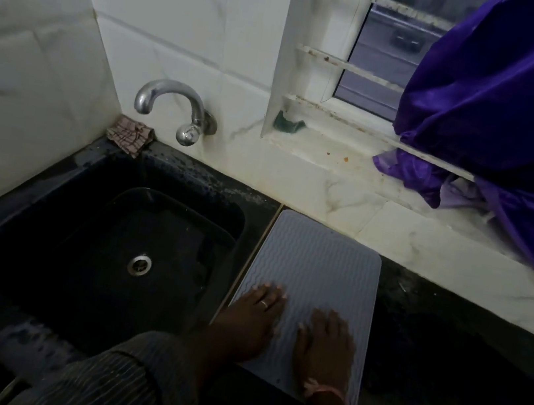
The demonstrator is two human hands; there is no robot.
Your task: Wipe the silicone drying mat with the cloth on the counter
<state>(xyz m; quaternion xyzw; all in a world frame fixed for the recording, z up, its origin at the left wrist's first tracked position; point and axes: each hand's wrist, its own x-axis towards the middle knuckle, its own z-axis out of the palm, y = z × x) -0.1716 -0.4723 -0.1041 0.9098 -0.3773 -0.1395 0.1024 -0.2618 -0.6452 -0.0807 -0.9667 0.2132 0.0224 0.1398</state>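
A grey silicone drying mat with wavy ridges lies flat on the dark counter, just right of the sink. My left hand rests palm down on the mat's near left part, fingers straight, a ring on one finger. My right hand lies flat on the mat's near right part, fingers spread. Neither hand holds anything. A crumpled checked cloth sits at the far left corner of the counter, behind the sink and below the tap, well away from both hands.
A black sink with a steel drain fills the left. A chrome tap juts from the tiled wall. A green scrubber lies on the white window ledge. A purple curtain hangs at the right over the ledge.
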